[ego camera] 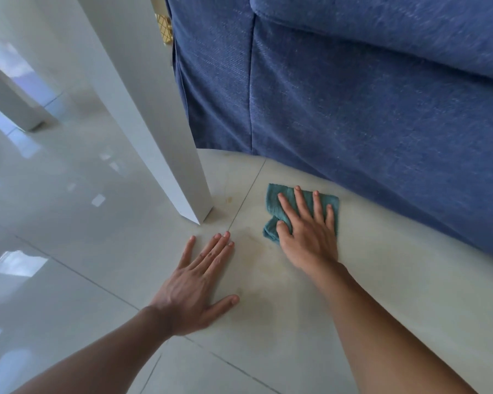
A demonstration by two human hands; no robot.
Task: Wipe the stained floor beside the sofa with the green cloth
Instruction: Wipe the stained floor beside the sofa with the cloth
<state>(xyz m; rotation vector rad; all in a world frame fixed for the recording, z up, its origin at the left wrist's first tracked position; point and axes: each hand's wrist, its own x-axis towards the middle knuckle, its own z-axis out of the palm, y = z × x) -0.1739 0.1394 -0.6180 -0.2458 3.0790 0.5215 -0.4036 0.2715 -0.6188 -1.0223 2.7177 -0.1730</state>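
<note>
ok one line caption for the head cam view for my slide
Right hand presses a green cloth flat on the stained tile floor beside a blue sofa, left hand braced nearby.

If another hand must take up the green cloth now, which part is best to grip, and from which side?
Probably the bunched fold at the green cloth's near-left corner, approached from the left. There the fabric rises off the floor and shows uncovered beside the thumb, while the right hand presses the rest flat.

One head-worn view looks steeply down, close over the floor (pixel 296 322) beside the sofa (pixel 367 109).
</note>
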